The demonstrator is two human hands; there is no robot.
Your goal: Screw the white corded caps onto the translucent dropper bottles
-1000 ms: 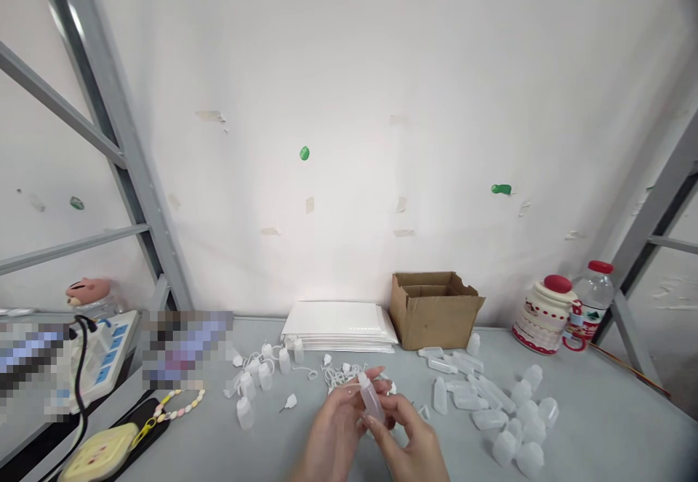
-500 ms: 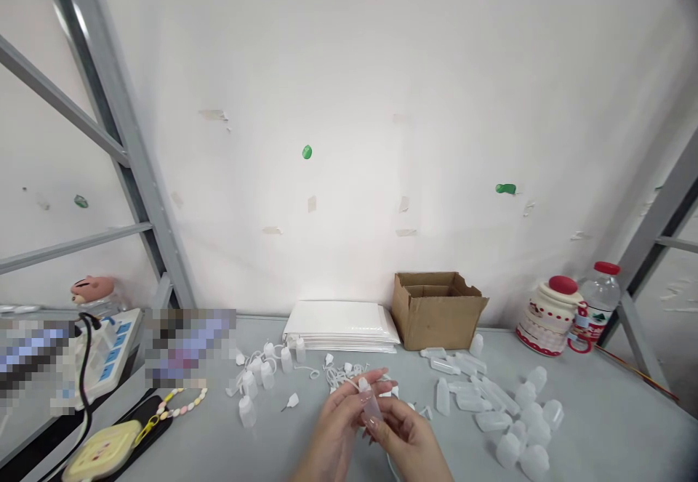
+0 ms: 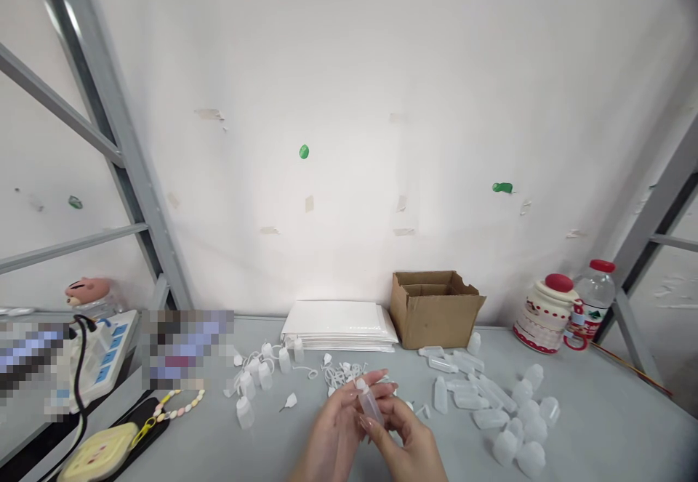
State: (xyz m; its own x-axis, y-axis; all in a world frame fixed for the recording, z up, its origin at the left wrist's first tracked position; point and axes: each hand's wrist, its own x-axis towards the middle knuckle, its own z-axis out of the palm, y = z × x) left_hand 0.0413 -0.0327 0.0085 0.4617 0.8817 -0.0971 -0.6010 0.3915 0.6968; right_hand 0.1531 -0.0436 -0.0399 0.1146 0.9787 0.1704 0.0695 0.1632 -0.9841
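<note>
Low in the middle I hold a small translucent plastic squeeze bottle (image 3: 371,406), tilted, with a white piece at its upper end. My left hand (image 3: 337,425) is closed around it, its fingers lying behind the bottle. My right hand (image 3: 408,435) grips the lower end, thumb in front. Just beyond my fingers lies a tangle of white caps with thin cords (image 3: 339,373). A loose white cap with a thin tip (image 3: 289,400) rests left of my hands. Farther left stand several small bottles with white tops and cords (image 3: 246,386).
To the right lie several loose translucent bottles (image 3: 472,398) and a cluster of rounded ones (image 3: 528,418). Behind are a stack of white envelopes (image 3: 338,318) and an open cardboard box (image 3: 436,318). A jar (image 3: 545,315) stands right; a power strip (image 3: 112,355) lies left.
My left thumb no longer covers the bottle's front, so more of its body shows. My right hand stays at its lower end. The view has shifted slightly.
</note>
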